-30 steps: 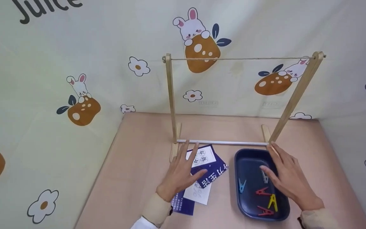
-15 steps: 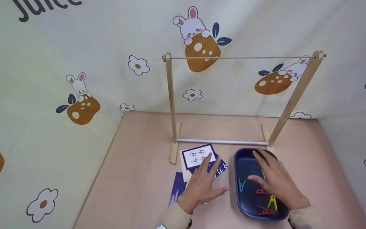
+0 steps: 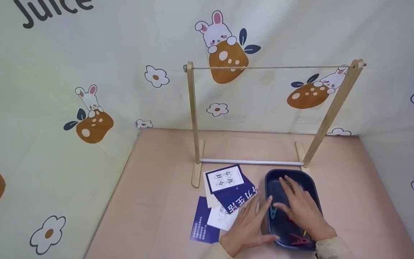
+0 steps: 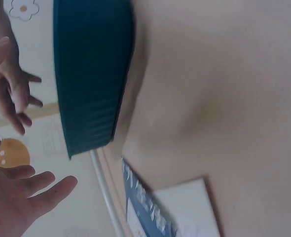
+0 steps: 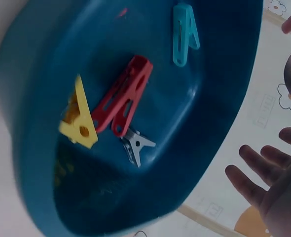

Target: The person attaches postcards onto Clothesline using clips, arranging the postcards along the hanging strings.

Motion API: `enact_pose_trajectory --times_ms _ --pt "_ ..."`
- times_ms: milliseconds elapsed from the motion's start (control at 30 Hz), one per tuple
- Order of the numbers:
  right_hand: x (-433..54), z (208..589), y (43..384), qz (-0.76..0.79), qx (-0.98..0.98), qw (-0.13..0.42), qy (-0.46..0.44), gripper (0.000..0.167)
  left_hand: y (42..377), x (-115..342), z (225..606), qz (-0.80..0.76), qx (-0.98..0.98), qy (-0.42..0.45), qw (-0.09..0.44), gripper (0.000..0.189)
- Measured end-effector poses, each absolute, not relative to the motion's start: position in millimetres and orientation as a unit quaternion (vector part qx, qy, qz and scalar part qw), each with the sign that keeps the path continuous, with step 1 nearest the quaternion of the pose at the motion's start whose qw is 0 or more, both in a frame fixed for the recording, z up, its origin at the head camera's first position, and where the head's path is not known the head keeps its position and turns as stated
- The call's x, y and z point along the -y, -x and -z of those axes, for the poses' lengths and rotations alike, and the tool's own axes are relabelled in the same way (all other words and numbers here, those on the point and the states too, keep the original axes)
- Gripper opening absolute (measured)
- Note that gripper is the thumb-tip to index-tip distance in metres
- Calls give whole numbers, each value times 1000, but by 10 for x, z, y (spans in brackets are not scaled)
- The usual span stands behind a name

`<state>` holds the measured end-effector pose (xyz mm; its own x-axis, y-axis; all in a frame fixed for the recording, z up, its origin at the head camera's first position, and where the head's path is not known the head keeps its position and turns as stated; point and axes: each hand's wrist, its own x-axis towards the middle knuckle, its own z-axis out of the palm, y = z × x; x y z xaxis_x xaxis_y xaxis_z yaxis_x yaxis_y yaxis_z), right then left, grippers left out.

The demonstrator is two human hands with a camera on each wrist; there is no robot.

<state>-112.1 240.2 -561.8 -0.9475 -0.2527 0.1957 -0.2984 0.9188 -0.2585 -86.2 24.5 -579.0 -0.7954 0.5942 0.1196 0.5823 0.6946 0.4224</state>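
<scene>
My left hand [image 3: 248, 226], fingers spread and holding nothing, is over the gap between a dark blue tray [image 3: 276, 185] and some overlapping printed cards [image 3: 241, 198]. My right hand [image 3: 302, 212] hovers above the tray with fingers extended and hides part of its contents. Inside the tray lie small plastic clothespins. The right wrist view shows a teal clothespin [image 5: 184, 35], a red clothespin [image 5: 123, 96], a yellow clothespin [image 5: 80, 121] and a grey clothespin [image 5: 137, 144]. Another red clothespin [image 3: 299, 239] shows near the tray's front end in the head view.
Behind the tray stands a wooden frame [image 3: 193, 115] with a string [image 3: 275, 67] across its top and a white rod [image 3: 252, 162] low down. Patterned cloth [image 3: 167, 104] surrounds the pinkish table [image 3: 149, 201]. A blue card [image 3: 204, 221] lies left of the other cards.
My left hand has moved right and nearer the front, uncovering the cards. The right hand has shifted left from the tray's right edge to over its middle. Tray and cards look unmoved.
</scene>
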Motion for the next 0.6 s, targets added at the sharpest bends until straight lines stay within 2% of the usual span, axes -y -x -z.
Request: enact_pose_trajectory --times_ms 133,233,433,600 --pt "-2380 5661 1146 -135 976 104 -135 66 806 -322 5856 -225 -916 -331 17 108" --pt "-2374 5683 1168 -127 979 101 -123 58 771 -369 5897 -215 -915 -343 11 107" --pt "-2345 5742 1186 -118 983 71 -120 56 719 -433 5963 -199 -910 -363 -17 104" --pt "-2303 5802 1183 -112 984 74 -117 56 703 -431 6022 -233 -895 -380 -20 98"
